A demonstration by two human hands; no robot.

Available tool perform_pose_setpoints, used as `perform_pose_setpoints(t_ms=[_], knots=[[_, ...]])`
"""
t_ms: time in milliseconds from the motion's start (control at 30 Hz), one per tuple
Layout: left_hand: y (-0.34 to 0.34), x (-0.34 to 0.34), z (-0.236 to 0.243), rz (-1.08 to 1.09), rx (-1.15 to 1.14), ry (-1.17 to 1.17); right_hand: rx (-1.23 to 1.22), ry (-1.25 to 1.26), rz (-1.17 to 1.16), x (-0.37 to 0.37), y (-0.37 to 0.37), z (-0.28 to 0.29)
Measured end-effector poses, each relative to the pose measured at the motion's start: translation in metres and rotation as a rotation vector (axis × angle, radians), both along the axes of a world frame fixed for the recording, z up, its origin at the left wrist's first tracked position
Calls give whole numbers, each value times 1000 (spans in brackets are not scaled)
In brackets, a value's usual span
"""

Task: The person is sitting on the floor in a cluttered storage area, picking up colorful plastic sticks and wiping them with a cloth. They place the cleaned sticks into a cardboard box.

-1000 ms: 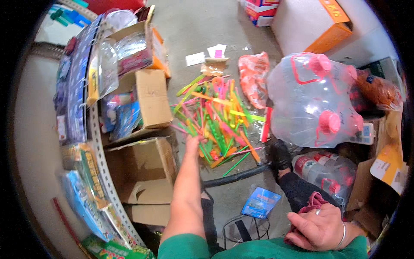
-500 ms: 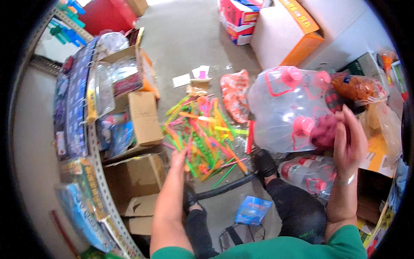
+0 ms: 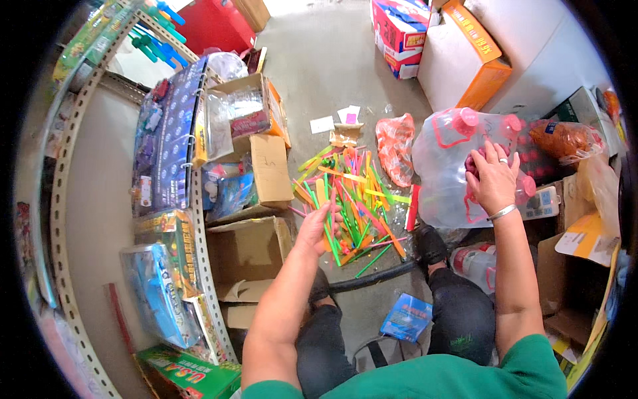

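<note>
My left hand point(image 3: 318, 229) is at the near left edge of a pile of brightly coloured thin plastic sticks point(image 3: 362, 193) on the floor. Its fingers curl around a few sticks. My right hand point(image 3: 495, 178), with a ring and a bracelet, rests over a shrink-wrapped pack of large clear bottles point(image 3: 438, 179) with pink caps. Under its fingers is a small maroon bundle point(image 3: 474, 163), mostly covered by the hand, so its kind cannot be made out.
An orange-and-white plastic bag point(image 3: 395, 149) lies between pile and bottles. Shelves with boxed toys point(image 3: 169, 139) and open cartons point(image 3: 246, 256) line the left. A blue packet point(image 3: 407, 317) lies between my feet. Cartons point(image 3: 458, 60) stand at the far right.
My right hand has moved left and away from me over the bottle pack, the maroon bundle with it. My left hand has closed around sticks at the pile. The view has shifted left.
</note>
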State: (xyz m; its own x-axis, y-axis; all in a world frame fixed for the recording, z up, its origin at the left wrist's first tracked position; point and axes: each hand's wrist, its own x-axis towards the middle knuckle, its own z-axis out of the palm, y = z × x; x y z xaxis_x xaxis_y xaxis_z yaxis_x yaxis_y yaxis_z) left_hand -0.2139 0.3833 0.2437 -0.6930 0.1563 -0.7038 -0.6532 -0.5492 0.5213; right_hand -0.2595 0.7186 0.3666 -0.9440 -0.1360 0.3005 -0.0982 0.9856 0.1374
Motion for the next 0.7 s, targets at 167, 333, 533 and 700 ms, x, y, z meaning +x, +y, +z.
perform_pose_setpoints(t_ms=[167, 333, 533, 700], knots=[[36, 8, 72, -54, 86, 95, -856, -176, 204, 31, -45, 37], [98, 29, 143, -42, 147, 169, -1447, -485, 182, 60, -106, 30], [115, 84, 165, -84, 157, 268, -1807, -635, 144, 84, -106, 48], [112, 104, 172, -413, 128, 209, -1624, -437, 519, 68, -90, 31]])
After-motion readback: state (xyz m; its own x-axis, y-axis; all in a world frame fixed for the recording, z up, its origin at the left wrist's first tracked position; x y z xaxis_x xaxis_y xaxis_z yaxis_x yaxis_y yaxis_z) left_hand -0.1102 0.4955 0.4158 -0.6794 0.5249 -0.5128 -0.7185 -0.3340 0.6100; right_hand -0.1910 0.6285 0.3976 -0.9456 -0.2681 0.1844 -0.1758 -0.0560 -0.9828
